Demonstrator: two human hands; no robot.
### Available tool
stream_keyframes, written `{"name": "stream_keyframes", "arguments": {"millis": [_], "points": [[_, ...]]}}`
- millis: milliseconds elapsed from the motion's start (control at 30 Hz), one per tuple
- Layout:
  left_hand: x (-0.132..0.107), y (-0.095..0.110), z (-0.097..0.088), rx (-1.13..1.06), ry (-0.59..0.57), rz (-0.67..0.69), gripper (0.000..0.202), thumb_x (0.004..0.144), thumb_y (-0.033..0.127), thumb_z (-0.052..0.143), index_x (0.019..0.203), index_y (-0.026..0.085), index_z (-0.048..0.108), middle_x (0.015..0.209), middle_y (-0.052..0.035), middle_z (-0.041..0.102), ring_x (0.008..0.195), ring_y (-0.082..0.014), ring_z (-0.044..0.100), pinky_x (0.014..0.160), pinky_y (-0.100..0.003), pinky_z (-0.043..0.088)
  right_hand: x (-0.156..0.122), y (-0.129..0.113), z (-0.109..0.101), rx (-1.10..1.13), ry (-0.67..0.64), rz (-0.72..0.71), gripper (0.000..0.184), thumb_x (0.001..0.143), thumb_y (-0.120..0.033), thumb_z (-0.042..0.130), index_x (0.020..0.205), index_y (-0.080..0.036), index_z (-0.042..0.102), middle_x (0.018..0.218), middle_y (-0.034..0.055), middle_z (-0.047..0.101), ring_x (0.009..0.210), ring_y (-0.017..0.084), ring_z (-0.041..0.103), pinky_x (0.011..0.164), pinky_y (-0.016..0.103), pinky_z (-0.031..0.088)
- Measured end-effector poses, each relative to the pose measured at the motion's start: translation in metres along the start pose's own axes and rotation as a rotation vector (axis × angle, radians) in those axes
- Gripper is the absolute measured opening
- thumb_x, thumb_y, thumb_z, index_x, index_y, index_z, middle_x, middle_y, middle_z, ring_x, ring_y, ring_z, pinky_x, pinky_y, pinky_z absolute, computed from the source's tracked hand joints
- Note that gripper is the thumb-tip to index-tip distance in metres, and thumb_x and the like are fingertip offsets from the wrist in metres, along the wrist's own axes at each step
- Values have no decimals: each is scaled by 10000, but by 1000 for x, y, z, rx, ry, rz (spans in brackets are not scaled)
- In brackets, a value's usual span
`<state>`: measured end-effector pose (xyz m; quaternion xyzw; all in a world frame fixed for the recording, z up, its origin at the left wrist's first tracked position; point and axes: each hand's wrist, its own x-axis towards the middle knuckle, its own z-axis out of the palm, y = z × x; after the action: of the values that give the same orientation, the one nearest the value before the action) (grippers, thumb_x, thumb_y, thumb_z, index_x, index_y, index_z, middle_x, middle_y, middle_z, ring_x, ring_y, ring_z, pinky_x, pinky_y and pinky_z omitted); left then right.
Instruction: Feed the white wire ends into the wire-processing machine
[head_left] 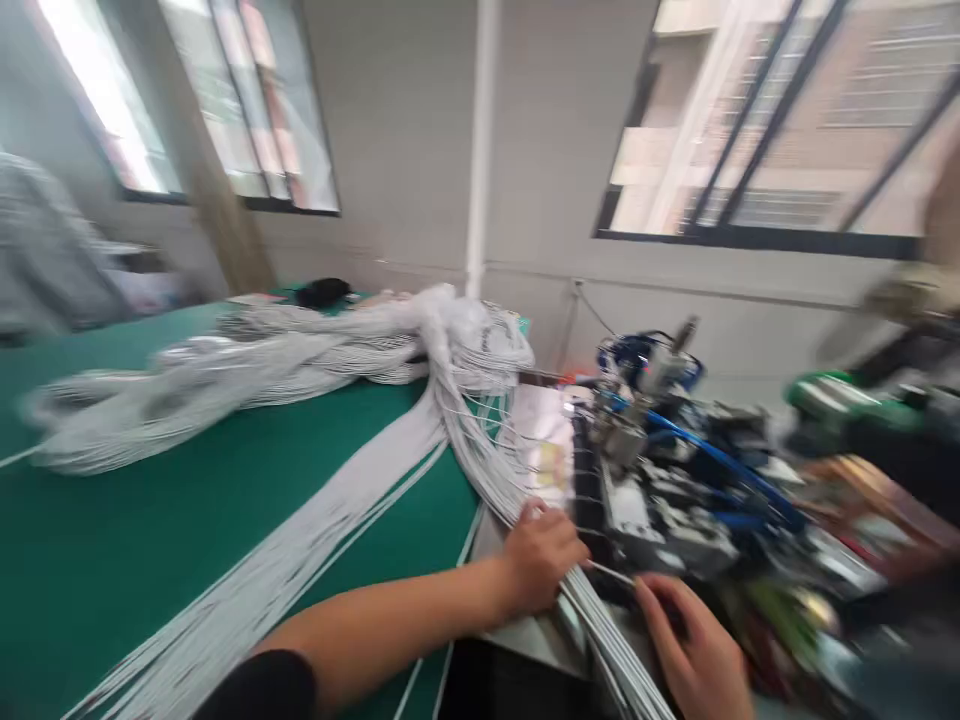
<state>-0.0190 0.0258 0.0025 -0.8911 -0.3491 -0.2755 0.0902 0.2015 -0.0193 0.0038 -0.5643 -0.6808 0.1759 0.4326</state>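
Two hands work a bundle of white cables (487, 475) at the right edge of a green table (405, 530).
The left hand (541, 555) is curled nearly closed over the bundle, whose strands run beneath it towards the lower edge of the view; the right hand (697, 640) pinches a single cable (611, 573) between thumb and forefinger, its other fingers bent loosely, and that cable spans the short gap between the hands. A loose fan of cables (322, 530) spreads down the table to the left, with looped hanks (247, 370) behind it. A printed sheet (551, 430) lies beyond the left hand, next to a blurred machine (630, 440) with blue tubing.
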Motion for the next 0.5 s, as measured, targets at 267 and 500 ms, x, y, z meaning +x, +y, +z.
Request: {"name": "stream_keyframes", "arguments": {"millis": [267, 500], "points": [[-4, 2, -12, -169, 33, 202, 199, 892, 154, 417, 830, 200, 601, 787, -28, 579, 886, -189, 504, 929, -369, 286, -10, -41, -7, 185, -74, 34, 222, 924, -368, 507, 841, -194, 616, 776, 40, 635, 714, 186, 587, 649, 252, 466], [-4, 5, -11, -105, -4, 193, 149, 907, 241, 458, 883, 209, 601, 828, -18, 603, 906, -180, 520, 930, -379, 240, -16, -29, -7, 251, -50, 129, 289, 849, -461, 598, 869, -186, 685, 823, 49, 707, 753, 208, 652, 686, 238, 513]]}}
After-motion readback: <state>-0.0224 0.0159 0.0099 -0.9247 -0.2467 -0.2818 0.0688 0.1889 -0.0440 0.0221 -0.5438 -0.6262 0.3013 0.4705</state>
